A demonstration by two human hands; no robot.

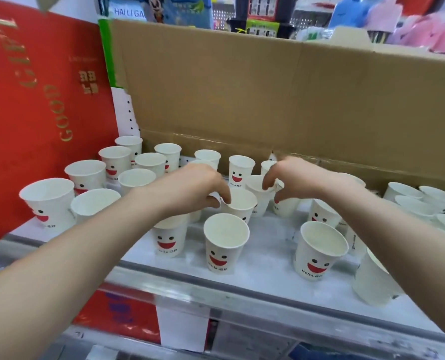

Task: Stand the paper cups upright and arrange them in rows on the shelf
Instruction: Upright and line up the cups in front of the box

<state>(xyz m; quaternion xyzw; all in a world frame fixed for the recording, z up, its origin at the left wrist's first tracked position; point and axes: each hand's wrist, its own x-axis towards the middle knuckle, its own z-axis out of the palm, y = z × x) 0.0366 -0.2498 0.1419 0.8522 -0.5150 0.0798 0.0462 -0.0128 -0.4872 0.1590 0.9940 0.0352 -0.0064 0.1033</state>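
Note:
Several white paper cups with red smiley faces stand upright on a white shelf (pixel 263 266). My left hand (pixel 190 188) pinches the rim of a middle cup (pixel 239 206) between fingers and thumb. My right hand (pixel 296 175) pinches the rim of the neighbouring cup (pixel 259 196) just behind and to the right. In front stand a centre cup (pixel 225 242), a cup (pixel 169 237) to its left, and a cup (pixel 320 249) on the right. More cups form a group at the left (pixel 86 175). A cup (pixel 372 281) at the right front leans over.
A tall cardboard panel (pixel 268 94) closes the back of the shelf. A red gift box (pixel 34 100) stands at the left. More cups (pixel 424 201) crowd the far right. The shelf's clear plastic front rail (pixel 216 305) runs along the near edge.

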